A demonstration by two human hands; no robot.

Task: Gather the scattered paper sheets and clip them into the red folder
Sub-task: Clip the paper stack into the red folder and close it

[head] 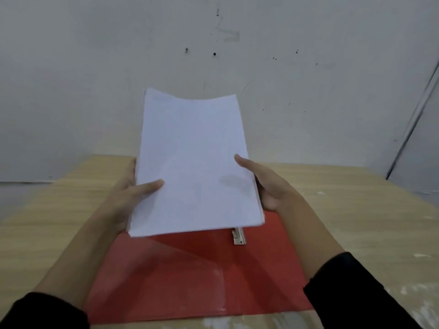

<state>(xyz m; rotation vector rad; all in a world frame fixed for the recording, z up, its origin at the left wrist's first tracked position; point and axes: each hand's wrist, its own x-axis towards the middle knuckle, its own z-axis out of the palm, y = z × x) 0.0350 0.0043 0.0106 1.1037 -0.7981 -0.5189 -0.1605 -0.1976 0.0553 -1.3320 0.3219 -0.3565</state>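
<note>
Partly the table [344, 210] is covered by the open folder [190, 269], whose far part is hidden behind the sheets [194, 162]. The sheets are held above it, tilted, pinched by the left hand [128, 200] and right hand [270, 186]: thumbs lie in front, fingers are hidden behind. Only the end of the clip [238, 237] is seen.

A plain, pale grey-white painted wall [95, 67] filled the upper half of the view, evenly and softly lit. Small dark specks and holes [214, 54] were scattered across its middle and right. At the far right, a slanted grey metal strip [413, 124] ran down the wall, with a slightly darker panel beyond it. Below stood a light, wood-grain tabletop [356, 210], its far edge against the wall. White smudges [425, 255] marked the table's right side.
</note>
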